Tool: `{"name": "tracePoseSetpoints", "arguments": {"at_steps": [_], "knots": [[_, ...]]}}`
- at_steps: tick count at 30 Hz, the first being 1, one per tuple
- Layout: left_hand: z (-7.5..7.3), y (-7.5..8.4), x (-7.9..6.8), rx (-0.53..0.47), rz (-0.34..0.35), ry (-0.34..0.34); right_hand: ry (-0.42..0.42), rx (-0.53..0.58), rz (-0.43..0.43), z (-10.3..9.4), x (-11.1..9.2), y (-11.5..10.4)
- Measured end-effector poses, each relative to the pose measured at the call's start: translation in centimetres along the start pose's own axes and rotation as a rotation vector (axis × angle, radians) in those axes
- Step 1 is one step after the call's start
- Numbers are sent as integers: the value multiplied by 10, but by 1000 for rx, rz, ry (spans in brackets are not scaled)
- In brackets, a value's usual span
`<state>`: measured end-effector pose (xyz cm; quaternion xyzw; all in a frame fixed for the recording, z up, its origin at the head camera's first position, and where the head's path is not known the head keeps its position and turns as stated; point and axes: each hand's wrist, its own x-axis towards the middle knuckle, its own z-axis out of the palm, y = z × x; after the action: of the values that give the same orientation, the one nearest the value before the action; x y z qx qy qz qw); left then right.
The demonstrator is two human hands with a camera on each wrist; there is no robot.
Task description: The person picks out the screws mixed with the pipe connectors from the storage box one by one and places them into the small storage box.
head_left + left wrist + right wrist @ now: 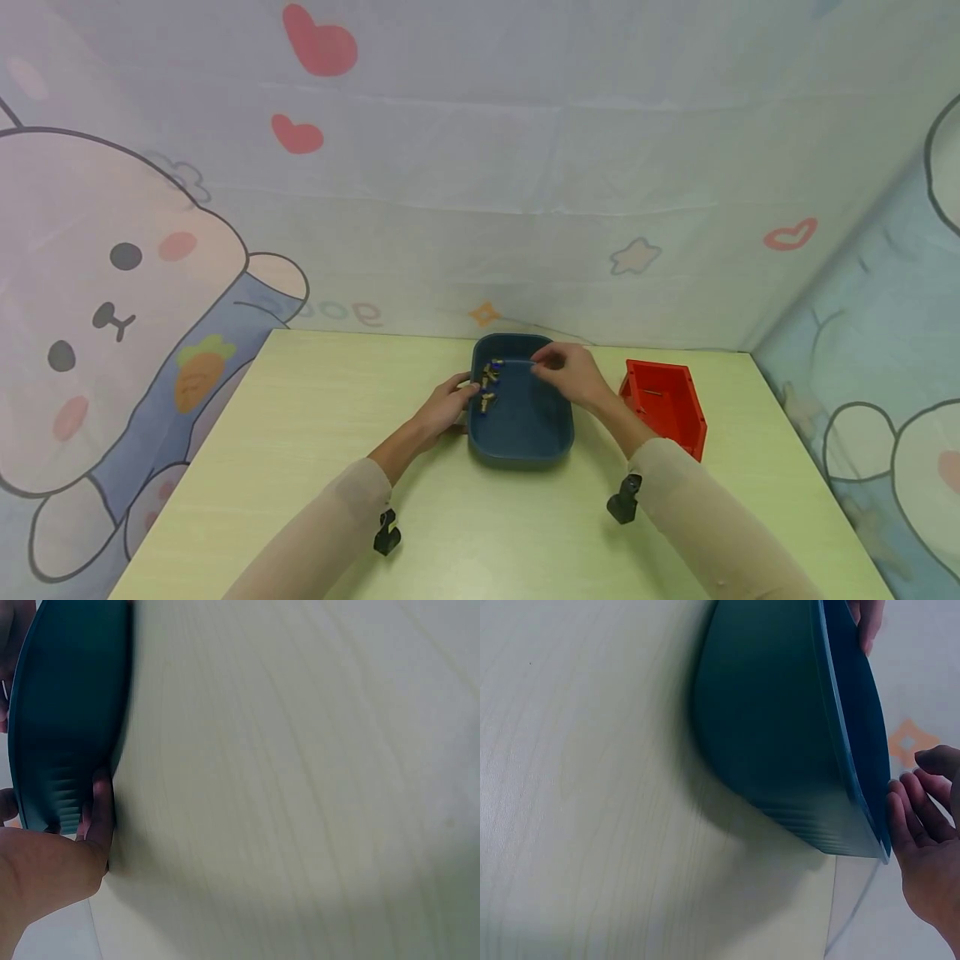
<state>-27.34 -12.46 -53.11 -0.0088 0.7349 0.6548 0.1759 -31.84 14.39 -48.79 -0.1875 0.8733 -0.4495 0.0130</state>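
A dark blue bin (pixel 522 457) stands on the table, with several small brass-coloured fittings with blue parts (pixel 488 402) along its left inner side. My left hand (pixel 444 410) grips the bin's left wall, thumb by the rim and fingers outside, as the left wrist view (pixel 52 862) also shows. Over the bin's far right part is my right hand (pixel 573 372), its thumb and fingertips close together. They seem to pinch a small, thin, bright thing, too small to name. In the right wrist view this hand (pixel 930 825) is beside the bin's rim.
A red open box (pixel 671 408) stands right of the bin, partly behind my right forearm. A thin metallic piece (pixel 652 392) lies in it. The pale wood-grain table (pixel 360 375) ends at a printed cloth backdrop (pixel 487 208). Black camera mounts (pixel 622 500) sit on both wrists.
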Motion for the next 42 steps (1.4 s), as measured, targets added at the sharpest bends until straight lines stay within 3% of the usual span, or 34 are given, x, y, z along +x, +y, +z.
{"name": "tracePoseSetpoints", "arguments": {"at_steps": [26,42], "knots": [[-1,-1,-1,-4,4,3,-1,4,34,25,3,-5],[0,0,0,-19,-8,-5,31,17,11,47,13,-10]]}}
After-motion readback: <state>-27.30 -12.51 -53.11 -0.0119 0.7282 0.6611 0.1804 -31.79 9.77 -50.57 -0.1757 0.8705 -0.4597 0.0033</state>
